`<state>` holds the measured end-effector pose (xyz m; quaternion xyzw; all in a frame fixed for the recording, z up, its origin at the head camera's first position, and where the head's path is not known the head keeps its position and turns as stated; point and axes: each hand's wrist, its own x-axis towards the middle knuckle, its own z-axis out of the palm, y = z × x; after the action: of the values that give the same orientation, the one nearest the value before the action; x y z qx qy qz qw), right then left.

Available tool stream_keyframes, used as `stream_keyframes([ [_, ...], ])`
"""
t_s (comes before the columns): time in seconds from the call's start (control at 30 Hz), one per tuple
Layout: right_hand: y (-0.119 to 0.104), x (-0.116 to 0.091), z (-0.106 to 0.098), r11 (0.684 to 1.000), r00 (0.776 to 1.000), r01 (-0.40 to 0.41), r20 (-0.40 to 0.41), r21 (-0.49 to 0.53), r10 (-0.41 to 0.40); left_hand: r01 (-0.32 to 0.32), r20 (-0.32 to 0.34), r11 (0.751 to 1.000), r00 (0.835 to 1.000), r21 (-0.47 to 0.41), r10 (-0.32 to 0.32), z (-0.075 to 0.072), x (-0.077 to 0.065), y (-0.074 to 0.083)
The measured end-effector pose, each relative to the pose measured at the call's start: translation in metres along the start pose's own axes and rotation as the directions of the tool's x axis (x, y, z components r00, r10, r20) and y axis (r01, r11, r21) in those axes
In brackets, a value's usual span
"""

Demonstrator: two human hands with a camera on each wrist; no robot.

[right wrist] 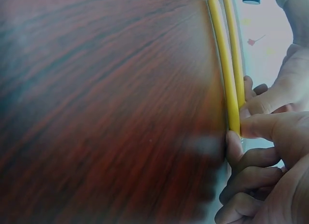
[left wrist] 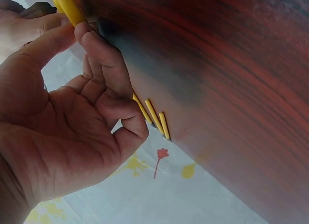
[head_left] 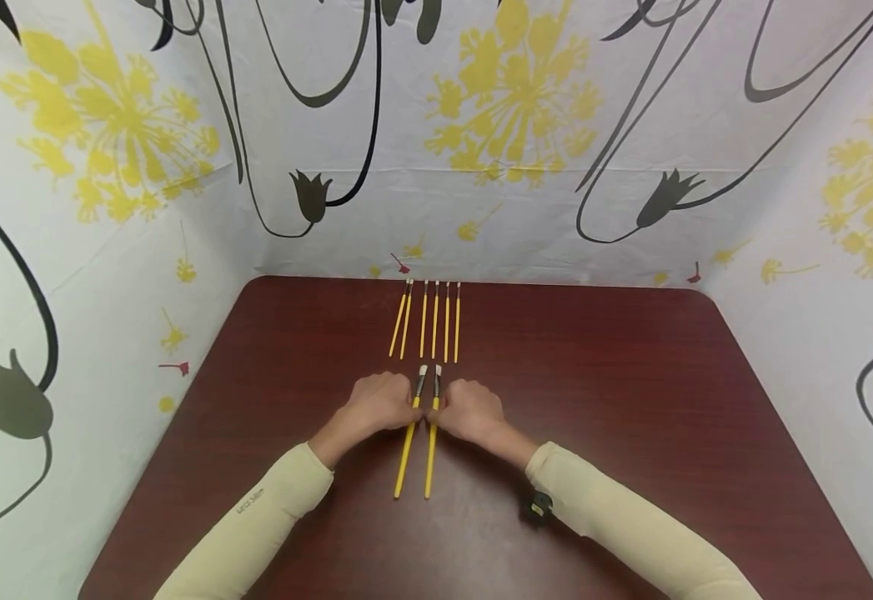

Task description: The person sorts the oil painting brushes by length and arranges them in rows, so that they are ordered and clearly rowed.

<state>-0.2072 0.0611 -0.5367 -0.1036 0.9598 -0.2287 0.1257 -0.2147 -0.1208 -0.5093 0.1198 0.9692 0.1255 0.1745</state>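
Note:
Two paintbrushes with yellow handles, metal ferrules and pale bristles are held side by side over the middle of the table, bristle ends pointing away from me. My left hand (head_left: 385, 402) pinches the left paintbrush (head_left: 406, 457) between thumb and finger, just below its ferrule. The right paintbrush (head_left: 431, 463) is pinched the same way by my right hand (head_left: 472, 412). Both hands' thumb tips nearly meet between the handles. In the right wrist view the yellow handle (right wrist: 224, 64) passes between thumb and index finger, its end close over the wood.
Several more yellow paintbrushes (head_left: 434, 321) lie in a row near the far edge of the dark red wooden table (head_left: 594, 375), the two leftmost slanting. White cloth with a floral print (head_left: 376, 225) rises behind the table and along both sides.

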Motion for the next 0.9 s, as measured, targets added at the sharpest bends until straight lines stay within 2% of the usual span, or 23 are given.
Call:
stream_keyframes([
  [0.63, 0.0011, 0.0007, -0.001, 1.0, 1.0, 0.02, -0.002, 0.016, -0.02, 0.023, 0.005, 0.999, 1.0, 0.035, -0.023, 0.0017, 0.0003, -0.0003],
  [0.9, 0.0058, -0.0004, 0.0027, 0.997, 0.998, 0.067, 0.008, 0.041, -0.067, 0.034, 0.013, 0.999, 0.999, 0.025, -0.034, 0.0023, -0.0033, -0.0006],
])
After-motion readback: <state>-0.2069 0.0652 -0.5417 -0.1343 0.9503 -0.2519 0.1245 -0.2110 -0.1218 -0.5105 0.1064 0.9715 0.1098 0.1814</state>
